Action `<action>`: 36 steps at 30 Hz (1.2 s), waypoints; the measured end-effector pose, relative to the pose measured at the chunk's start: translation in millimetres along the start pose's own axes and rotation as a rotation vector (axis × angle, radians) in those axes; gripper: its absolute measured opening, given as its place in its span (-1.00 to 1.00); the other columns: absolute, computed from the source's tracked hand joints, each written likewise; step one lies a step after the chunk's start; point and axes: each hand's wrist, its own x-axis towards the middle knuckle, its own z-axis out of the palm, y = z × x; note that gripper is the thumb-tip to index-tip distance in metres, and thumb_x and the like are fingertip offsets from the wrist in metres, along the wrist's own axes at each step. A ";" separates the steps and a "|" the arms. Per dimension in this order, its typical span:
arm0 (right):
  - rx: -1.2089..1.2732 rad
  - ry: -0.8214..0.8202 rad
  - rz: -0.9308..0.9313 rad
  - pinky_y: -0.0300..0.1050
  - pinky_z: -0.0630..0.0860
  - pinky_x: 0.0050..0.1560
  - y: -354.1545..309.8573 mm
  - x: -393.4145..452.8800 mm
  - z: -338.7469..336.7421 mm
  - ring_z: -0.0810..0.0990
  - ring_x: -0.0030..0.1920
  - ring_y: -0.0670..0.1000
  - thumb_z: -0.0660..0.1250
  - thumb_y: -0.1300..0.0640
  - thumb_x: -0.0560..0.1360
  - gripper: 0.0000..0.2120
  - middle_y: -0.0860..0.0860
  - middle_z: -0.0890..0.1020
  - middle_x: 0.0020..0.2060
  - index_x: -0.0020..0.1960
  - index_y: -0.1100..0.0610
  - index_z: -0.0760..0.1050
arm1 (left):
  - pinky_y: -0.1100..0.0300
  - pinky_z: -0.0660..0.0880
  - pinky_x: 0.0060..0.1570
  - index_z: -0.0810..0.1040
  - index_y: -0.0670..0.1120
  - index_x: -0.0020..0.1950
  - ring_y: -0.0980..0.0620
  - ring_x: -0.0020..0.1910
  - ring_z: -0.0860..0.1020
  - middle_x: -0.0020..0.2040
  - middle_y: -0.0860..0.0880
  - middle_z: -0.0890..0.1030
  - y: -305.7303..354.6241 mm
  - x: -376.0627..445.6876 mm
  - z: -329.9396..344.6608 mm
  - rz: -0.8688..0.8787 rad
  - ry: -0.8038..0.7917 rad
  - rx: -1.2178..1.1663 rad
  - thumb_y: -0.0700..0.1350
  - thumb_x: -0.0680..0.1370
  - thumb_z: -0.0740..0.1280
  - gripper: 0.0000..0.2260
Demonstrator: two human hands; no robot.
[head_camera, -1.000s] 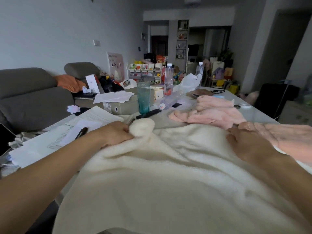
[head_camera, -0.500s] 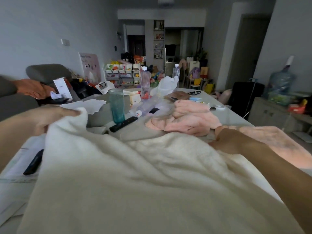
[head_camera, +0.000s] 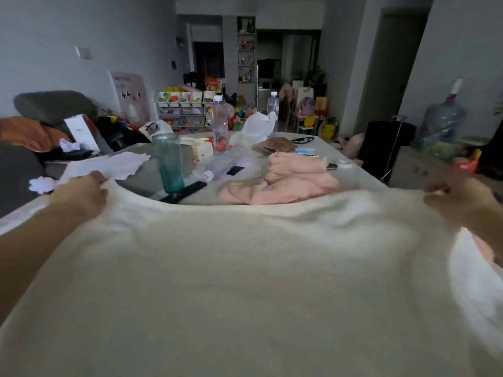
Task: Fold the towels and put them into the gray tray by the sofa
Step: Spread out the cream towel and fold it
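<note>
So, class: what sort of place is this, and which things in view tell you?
Most likely a lived-in home living and dining room: a gray sofa, shelves of toy bins, and a cluttered table.

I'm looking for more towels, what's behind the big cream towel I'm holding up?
Behind the big cream towel, a crumpled pink towel lies on the table; its near edge and the tabletop below are covered.

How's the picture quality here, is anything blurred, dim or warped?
Head view: dim, greyish room light; the right hand is smeared by motion blur, the left hand sharper; the cream towel looks soft up close; wide-angle lens bends the walls and doorway at the edges.
</note>
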 end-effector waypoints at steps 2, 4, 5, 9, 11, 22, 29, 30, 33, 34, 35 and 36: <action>0.009 -0.077 0.067 0.01 0.52 0.01 8.0 -4.0 6.5 0.59 -0.07 0.25 0.47 0.13 0.44 -0.74 0.21 0.60 -0.06 0.10 0.20 0.61 | -0.20 0.45 0.09 0.44 -0.14 0.31 -0.38 0.15 0.50 0.18 -0.33 0.51 2.6 -9.2 3.3 -0.014 0.011 0.062 -0.18 0.58 0.26 -0.70; 0.052 -0.077 0.075 0.04 0.54 0.00 7.9 -10.3 5.8 0.59 -0.09 0.24 0.45 0.05 0.45 -0.75 0.19 0.61 -0.09 0.03 0.19 0.57 | -0.25 0.39 0.15 0.42 -0.11 0.34 -0.40 0.22 0.42 0.24 -0.31 0.43 6.8 -19.5 -0.2 -0.025 0.071 0.093 -0.22 0.54 0.30 -0.64; 0.043 -0.073 0.061 0.08 0.56 0.01 6.5 -14.2 3.2 0.59 -0.10 0.24 0.43 0.04 0.46 -0.76 0.19 0.62 -0.10 0.01 0.20 0.56 | -0.27 0.37 0.18 0.42 -0.11 0.36 -0.40 0.25 0.39 0.28 -0.30 0.41 12.9 -27.8 -4.2 0.002 0.098 0.112 -0.21 0.53 0.34 -0.60; -0.140 -0.110 0.018 0.18 0.49 0.22 -0.5 -39.8 -1.9 0.51 0.18 0.32 0.40 -0.04 0.45 -0.45 0.27 0.50 0.23 0.38 0.11 0.40 | -0.20 0.37 0.31 0.39 -0.06 0.46 -0.29 0.37 0.36 0.44 -0.20 0.38 56.5 -82.1 -10.0 0.304 -0.063 0.013 -0.01 0.57 0.33 -0.53; -0.353 -0.105 -0.083 0.21 0.28 0.39 -6.2 -61.9 2.6 0.29 0.41 0.31 0.33 -0.15 0.47 -0.35 0.23 0.32 0.42 0.49 0.03 0.27 | -0.06 0.27 0.43 0.32 0.05 0.51 -0.16 0.47 0.29 0.53 -0.09 0.30 82.6 -122.3 -7.3 0.416 -0.210 -0.037 0.16 0.58 0.25 -0.49; -0.399 -0.530 -0.498 0.07 -0.07 0.51 -32.1 -186.4 32.8 -0.08 0.59 0.04 -0.05 -0.35 0.57 -0.35 -0.03 -0.02 0.61 0.57 -0.08 0.12 | -0.10 -0.07 0.50 0.03 0.22 0.58 -0.02 0.60 -0.05 0.63 0.08 -0.02 151.4 -244.9 10.3 0.563 -0.521 0.046 0.37 0.57 -0.09 -0.41; -0.352 -0.484 -0.436 0.08 0.03 0.52 18.9 -237.0 -18.7 0.10 0.55 0.03 -0.21 -0.50 0.40 -0.16 -0.03 0.20 0.56 0.52 -0.10 0.24 | -0.11 -0.08 0.53 0.00 0.25 0.58 -0.01 0.61 -0.11 0.64 0.11 -0.06 150.6 -316.8 -19.2 0.667 -0.612 -0.060 0.45 0.49 -0.09 -0.31; -0.279 -0.481 -0.440 0.05 -0.02 0.54 28.6 -251.0 -24.0 0.05 0.57 -0.01 -0.19 -0.52 0.40 -0.15 -0.06 0.16 0.57 0.55 -0.12 0.19 | -0.08 -0.13 0.53 -0.04 0.29 0.57 0.02 0.61 -0.15 0.63 0.14 -0.09 152.3 -335.9 -19.4 0.726 -0.596 -0.061 0.48 0.44 -0.14 -0.29; -0.140 -0.391 -0.532 -0.09 -0.12 0.53 62.5 -284.8 -41.2 -0.01 0.57 -0.10 -0.10 -0.47 0.44 -0.24 -0.15 0.14 0.57 0.56 -0.18 0.17 | 0.02 -0.17 0.52 -0.12 0.34 0.56 0.10 0.60 -0.17 0.62 0.19 -0.14 140.8 -372.6 -21.0 0.833 -0.436 -0.037 0.49 0.42 -0.22 -0.29; -0.125 -0.360 -0.574 -0.13 -0.14 0.52 74.9 -292.2 -46.4 -0.03 0.56 -0.13 -0.05 -0.44 0.46 -0.27 -0.18 0.13 0.56 0.56 -0.19 0.16 | 0.07 -0.16 0.52 -0.13 0.35 0.55 0.13 0.59 -0.18 0.62 0.20 -0.14 130.7 -376.5 -23.7 0.834 -0.411 -0.040 0.50 0.42 -0.22 -0.29; -0.110 -0.335 -0.604 -0.17 -0.16 0.51 87.3 -296.5 -50.7 -0.04 0.55 -0.18 0.02 -0.40 0.48 -0.31 -0.21 0.11 0.55 0.56 -0.20 0.15 | 0.11 -0.17 0.52 -0.14 0.36 0.55 0.16 0.58 -0.20 0.61 0.22 -0.16 118.9 -377.3 -27.3 0.829 -0.409 -0.046 0.51 0.40 -0.23 -0.29; -0.098 -0.314 -0.623 -0.18 -0.16 0.50 99.0 -297.9 -53.9 -0.06 0.53 -0.22 0.11 -0.35 0.51 -0.35 -0.23 0.10 0.54 0.56 -0.20 0.14 | 0.16 -0.19 0.51 -0.14 0.39 0.53 0.20 0.56 -0.23 0.60 0.24 -0.18 106.3 -376.4 -30.6 0.822 -0.421 -0.053 0.54 0.37 -0.25 -0.27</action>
